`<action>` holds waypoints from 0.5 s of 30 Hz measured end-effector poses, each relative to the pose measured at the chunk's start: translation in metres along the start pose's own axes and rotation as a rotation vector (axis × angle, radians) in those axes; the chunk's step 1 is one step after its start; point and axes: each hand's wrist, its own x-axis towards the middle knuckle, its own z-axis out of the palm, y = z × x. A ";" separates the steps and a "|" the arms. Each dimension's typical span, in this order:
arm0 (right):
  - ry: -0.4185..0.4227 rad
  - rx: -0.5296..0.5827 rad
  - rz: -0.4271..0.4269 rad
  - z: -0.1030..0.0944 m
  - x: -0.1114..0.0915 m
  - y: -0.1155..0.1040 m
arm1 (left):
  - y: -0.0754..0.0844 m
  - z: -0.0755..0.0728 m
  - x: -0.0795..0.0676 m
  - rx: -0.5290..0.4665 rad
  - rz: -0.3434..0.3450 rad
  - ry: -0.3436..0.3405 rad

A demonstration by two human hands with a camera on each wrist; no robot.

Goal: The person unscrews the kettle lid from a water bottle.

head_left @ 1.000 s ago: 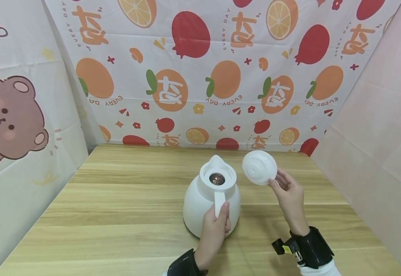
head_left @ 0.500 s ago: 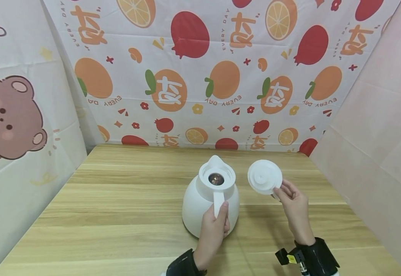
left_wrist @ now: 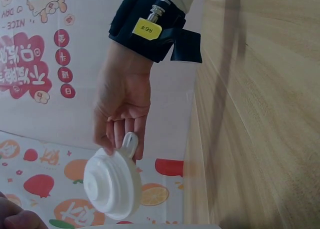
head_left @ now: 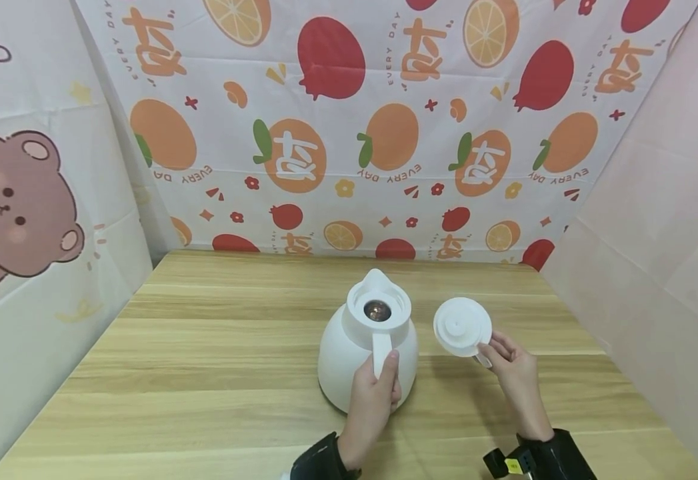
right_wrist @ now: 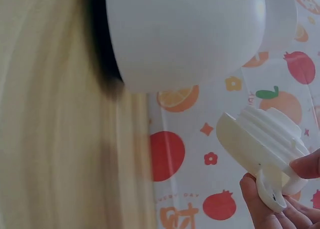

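Note:
A white, round-bodied thermos jug stands upright on the wooden table, its mouth uncovered and its spout pointing away from me. My left hand grips the jug's handle, thumb along the top of it. To the right of the jug, my right hand pinches a white round lid by its edge, near the small tab. The lid is held up off the table, tilted, with its stepped underside facing me. In the left wrist view the lid hangs from the right fingers; the right wrist view shows its ridged side.
The wooden table runs back to a fruit-printed cloth. Pale cloths hang at the left, with a printed bear, and at the right. Black camera bands wrap both wrists.
My right hand has lowered the lid toward the table and shifted slightly right and nearer to me. The left hand and the jug have stayed in place.

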 end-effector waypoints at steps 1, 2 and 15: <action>-0.003 -0.018 0.003 -0.001 0.000 0.002 | 0.000 0.000 0.000 -0.001 0.001 0.000; -0.005 -0.037 0.004 -0.001 0.000 0.004 | 0.000 0.000 0.000 -0.003 0.001 -0.001; -0.080 -0.126 0.093 -0.008 0.004 0.027 | 0.001 0.002 -0.001 0.031 -0.023 0.010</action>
